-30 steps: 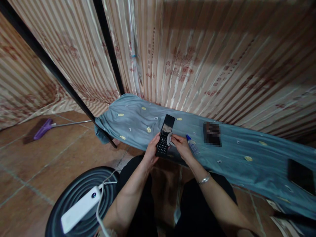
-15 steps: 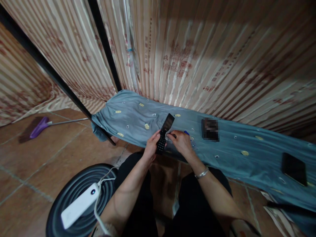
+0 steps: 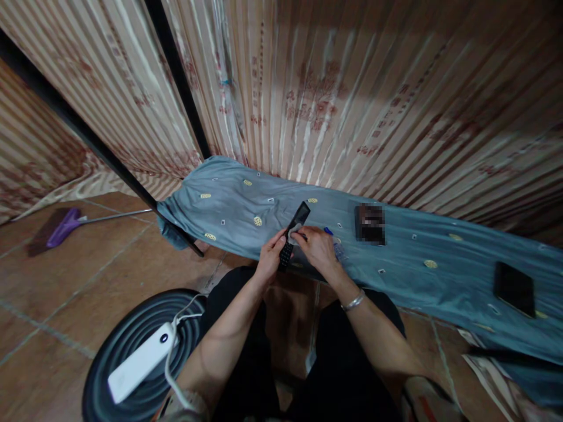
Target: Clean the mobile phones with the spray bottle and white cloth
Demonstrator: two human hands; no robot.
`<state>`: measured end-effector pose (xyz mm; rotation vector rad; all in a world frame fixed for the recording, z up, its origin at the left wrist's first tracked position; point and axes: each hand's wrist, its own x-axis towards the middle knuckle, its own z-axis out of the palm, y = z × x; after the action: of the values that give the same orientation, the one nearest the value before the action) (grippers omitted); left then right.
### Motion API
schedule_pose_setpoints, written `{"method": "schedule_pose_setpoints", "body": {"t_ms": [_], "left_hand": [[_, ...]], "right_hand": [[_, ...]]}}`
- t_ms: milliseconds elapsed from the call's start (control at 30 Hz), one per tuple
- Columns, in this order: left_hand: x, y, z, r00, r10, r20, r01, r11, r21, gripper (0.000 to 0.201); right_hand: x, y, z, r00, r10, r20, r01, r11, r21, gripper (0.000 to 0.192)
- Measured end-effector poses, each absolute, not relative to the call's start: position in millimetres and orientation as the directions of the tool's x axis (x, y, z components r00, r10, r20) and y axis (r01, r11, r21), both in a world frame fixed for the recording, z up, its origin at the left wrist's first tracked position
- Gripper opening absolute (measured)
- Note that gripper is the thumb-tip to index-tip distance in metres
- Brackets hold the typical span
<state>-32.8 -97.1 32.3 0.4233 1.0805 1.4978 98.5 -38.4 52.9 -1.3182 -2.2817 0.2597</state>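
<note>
your left hand [image 3: 269,258] gripped the open flip phone [image 3: 292,233] above the table's [image 3: 417,275] near edge; your right hand [image 3: 317,249] pinched a small wipe [image 3: 294,237] against its hinge.

dark box [image 3: 370,223] face blurred out; small bottle [image 3: 335,247] mostly behind right hand [image 3: 320,251].

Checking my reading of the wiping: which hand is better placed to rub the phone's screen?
Likely the right hand: it presses a small cloth against the phone, which the left hand grips.
</note>
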Motion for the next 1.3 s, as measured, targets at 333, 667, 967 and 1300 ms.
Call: {"method": "schedule_pose_setpoints", "body": {"t_ms": [333, 667, 967, 1300], "left_hand": [[-29, -99, 34, -0.226, 0.926, -0.304, -0.542, 0.140, 0.829, 0.046], [-28, -102, 35, -0.176, 0.953, -0.246, -0.562, 0.108, 0.820, 0.046], [-35, -98, 21, -0.266, 0.936, -0.229, -0.484, 0.076, 0.872, 0.056], [-35, -94, 20, -0.340, 0.927, -0.158, -0.501, -0.036, 0.865, 0.041]], "right_hand": [[108, -26, 55, -0.278, 0.891, 0.358, 0.717, 0.440, -0.540, 0.023], [108, -19, 49, -0.361, 0.735, 0.574, 0.715, 0.613, -0.335, 0.035], [93, -43, 40, -0.598, 0.603, 0.528, 0.633, 0.760, -0.150, 0.042], [89, -53, 33, -0.626, 0.524, 0.578, 0.557, 0.819, -0.138, 0.042]]}}
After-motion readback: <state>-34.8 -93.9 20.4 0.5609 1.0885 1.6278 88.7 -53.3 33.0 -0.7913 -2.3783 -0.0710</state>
